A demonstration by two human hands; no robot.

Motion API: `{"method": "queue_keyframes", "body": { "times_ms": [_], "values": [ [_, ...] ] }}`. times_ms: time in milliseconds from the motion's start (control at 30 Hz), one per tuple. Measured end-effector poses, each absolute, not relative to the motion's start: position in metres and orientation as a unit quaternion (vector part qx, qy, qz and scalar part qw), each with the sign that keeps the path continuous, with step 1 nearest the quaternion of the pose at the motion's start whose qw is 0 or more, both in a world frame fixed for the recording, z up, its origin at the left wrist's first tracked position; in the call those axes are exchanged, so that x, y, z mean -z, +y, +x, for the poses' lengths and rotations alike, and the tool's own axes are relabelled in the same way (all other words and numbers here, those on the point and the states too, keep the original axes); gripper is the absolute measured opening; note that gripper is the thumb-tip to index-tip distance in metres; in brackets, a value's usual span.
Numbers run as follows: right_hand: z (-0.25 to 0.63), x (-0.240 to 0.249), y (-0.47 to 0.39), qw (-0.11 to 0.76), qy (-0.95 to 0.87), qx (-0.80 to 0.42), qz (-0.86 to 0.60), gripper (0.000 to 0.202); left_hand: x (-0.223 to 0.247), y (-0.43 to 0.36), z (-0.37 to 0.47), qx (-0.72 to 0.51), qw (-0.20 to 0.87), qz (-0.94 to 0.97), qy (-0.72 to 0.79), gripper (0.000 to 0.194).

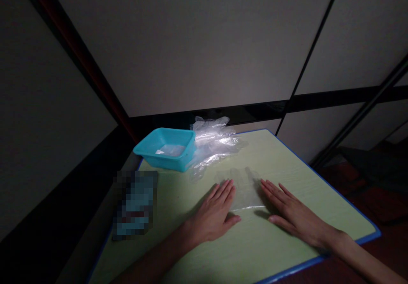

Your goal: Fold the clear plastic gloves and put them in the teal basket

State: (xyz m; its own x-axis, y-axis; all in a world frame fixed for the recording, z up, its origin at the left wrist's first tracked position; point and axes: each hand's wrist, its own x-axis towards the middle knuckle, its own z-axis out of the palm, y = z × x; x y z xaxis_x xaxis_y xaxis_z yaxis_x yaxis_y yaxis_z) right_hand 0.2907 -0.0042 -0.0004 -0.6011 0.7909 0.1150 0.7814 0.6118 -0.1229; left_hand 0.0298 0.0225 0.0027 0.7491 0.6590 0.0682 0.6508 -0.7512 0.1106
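Note:
A clear disposable plastic glove (247, 195) lies flat on the table, its lower edge catching the light. My left hand (216, 214) rests palm down at the glove's left side, fingers stretched out and seeming to touch it. On the other side, my right hand (288, 212) is open with straight fingers, its fingertips near the glove's right edge; whether they touch it I cannot tell. Farther back, a loose pile of clear plastic gloves (215, 142) leans against a turquoise plastic basket (164, 161). Some pale, flat material sits inside the basket.
The light green table (306, 237) has a blue edge. A blurred-out flat item (135, 205) lies at the table's left side. Grey panels (197, 46) with dark trim stand right behind the table. A dark seat-like shape (376, 169) is at the far right.

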Motion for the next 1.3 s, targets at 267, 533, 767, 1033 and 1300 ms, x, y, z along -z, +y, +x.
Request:
{"method": "queue_keyframes", "body": {
  "times_ms": [267, 533, 767, 1033, 1300],
  "values": [
    [0.243, 0.017, 0.034, 0.114, -0.868, 0.007, -0.484, 0.055, 0.007, 0.041, 0.058, -0.071, 0.007, 0.91, 0.408, 0.063],
    [0.249, 0.033, 0.034, 0.117, -0.868, 0.046, -0.481, 0.065, 0.016, 0.045, 0.046, -0.054, 0.013, 0.911, 0.41, 0.079],
    [0.256, 0.033, 0.034, 0.129, -0.874, 0.045, -0.467, 0.07, 0.006, 0.043, 0.033, -0.034, 0.039, 0.903, 0.426, 0.085],
    [0.262, 0.007, 0.011, 0.094, -0.919, -0.019, -0.382, 0.073, -0.003, 0.022, 0.014, -0.053, 0.057, 0.923, 0.378, 0.083],
    [0.256, 0.002, -0.008, 0.071, -0.942, -0.101, -0.312, 0.074, -0.008, 0.007, 0.011, -0.019, 0.091, 0.946, 0.311, 0.076]
  ]
}}
